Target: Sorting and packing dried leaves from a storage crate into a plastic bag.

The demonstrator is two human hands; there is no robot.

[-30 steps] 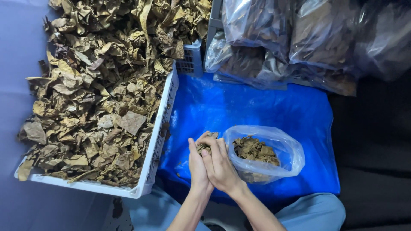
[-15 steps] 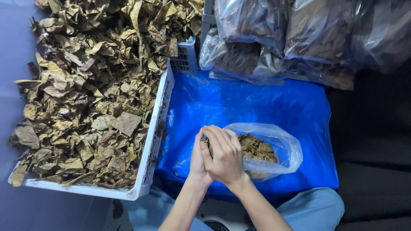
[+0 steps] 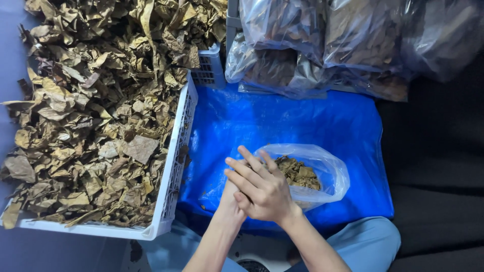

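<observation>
Since the earlier frames the hands have barely shifted: they stay pressed together at the mouth of the clear plastic bag (image 3: 311, 174), the right hand (image 3: 262, 189) now lying more fully over the left hand (image 3: 229, 194). The bag is thin, crinkled and see-through, partly filled with brown dried leaf pieces (image 3: 298, 174). It lies open on a blue sheet (image 3: 282, 121), its mouth just beside the right hand's fingers (image 3: 247, 163), which are stretched out flat and grip nothing visible. The left hand is mostly hidden, so whether it holds anything cannot be told. A white crate (image 3: 174, 171) heaped with dried leaves stands to the left; filled bags (image 3: 322, 40) lie beyond.
</observation>
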